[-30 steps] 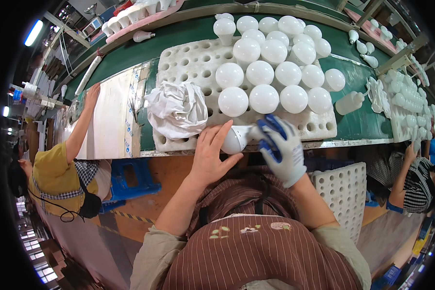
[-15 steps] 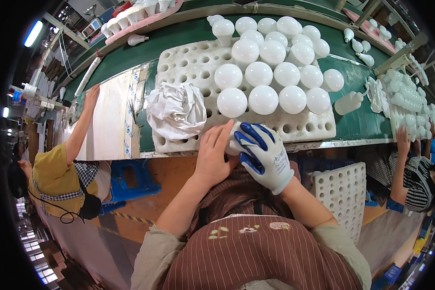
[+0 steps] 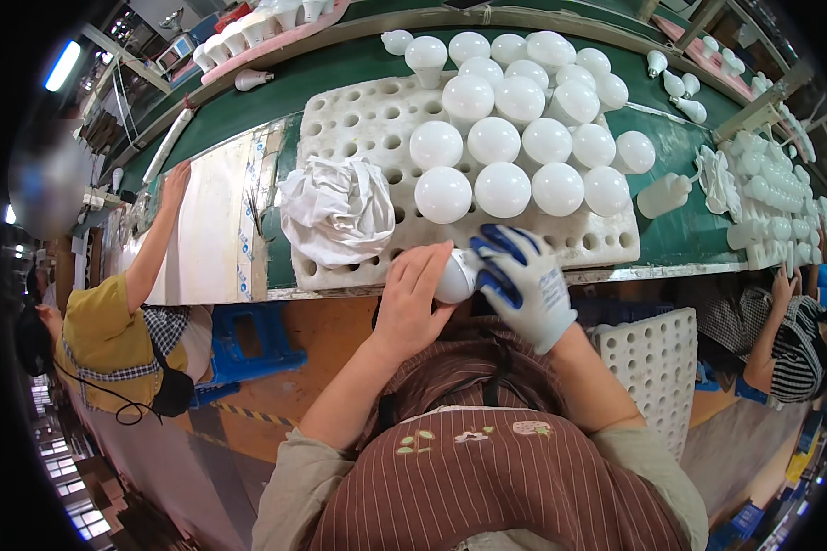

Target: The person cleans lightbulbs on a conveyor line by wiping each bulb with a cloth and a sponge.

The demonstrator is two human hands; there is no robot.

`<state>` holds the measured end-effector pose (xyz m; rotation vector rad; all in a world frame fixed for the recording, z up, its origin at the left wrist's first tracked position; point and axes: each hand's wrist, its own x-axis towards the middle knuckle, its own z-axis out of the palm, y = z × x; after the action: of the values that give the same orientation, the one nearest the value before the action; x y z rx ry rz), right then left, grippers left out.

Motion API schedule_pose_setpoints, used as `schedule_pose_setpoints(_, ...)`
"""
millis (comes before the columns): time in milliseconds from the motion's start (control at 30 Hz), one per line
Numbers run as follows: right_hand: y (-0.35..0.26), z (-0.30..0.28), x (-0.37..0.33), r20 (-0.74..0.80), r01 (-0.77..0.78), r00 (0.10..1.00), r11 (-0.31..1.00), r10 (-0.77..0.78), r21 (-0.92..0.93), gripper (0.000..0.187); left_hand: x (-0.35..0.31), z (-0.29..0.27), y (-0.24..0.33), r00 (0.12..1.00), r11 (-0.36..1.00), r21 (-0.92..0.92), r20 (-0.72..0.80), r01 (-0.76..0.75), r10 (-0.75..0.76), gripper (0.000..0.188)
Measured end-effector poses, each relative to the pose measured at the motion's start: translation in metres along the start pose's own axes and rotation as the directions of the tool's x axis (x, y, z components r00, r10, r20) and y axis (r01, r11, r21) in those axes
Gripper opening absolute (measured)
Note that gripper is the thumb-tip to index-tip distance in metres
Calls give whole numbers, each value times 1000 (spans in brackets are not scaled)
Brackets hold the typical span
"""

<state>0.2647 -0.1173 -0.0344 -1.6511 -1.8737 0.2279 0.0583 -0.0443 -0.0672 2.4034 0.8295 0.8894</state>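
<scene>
A white light bulb [image 3: 455, 279] is tilted at the near edge of the foam block, its round dome toward me and its neck pointing up to the right. My bare left hand [image 3: 412, 296] wraps round the dome from the left. On the other side, my right hand [image 3: 529, 292], in a white glove with blue-coated fingers, curls its fingers at the neck, hiding the base end. Just beyond both hands, several round white bulbs [image 3: 503, 190] stand in rows in the white foam block [image 3: 345, 115] with holes. A crumpled white cloth [image 3: 335, 211] lies on its left part.
A small white bottle [image 3: 663, 196] and white gloves [image 3: 717, 184] lie right of the block on the green bench [image 3: 689, 241]. Another holed foam block [image 3: 648, 376] leans below the bench edge. Co-workers sit left, in a yellow top [image 3: 110, 321], and right, in stripes [image 3: 793, 354].
My right hand has shifted right along the bulb, and the dome now shows between my hands. At the right, loose bulbs on the bench have moved slightly left.
</scene>
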Motion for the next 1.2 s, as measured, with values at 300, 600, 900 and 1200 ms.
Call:
schedule_pose_setpoints(300,0,-37,4,227,-322,909,244,349,915,40,-10,-18,17,954,671,-714,-15,200,-300,82)
schedule_pose_setpoints(600,-4,-88,62,-130,-148,976,972,173,181,36,-34,-23,-2,869,-536,-835,352,123,-349,72)
schedule_pose_setpoints(900,32,-59,110,-55,-53,998,901,32,-430,34,-37,-43,-16,922,-807,-590,321,14,-218,73)
schedule_pose_setpoints(1200,-69,-39,107,-93,252,963,967,-254,-38,49,-59,-85,-36,811,-39,-991,-79,-124,-580,59)
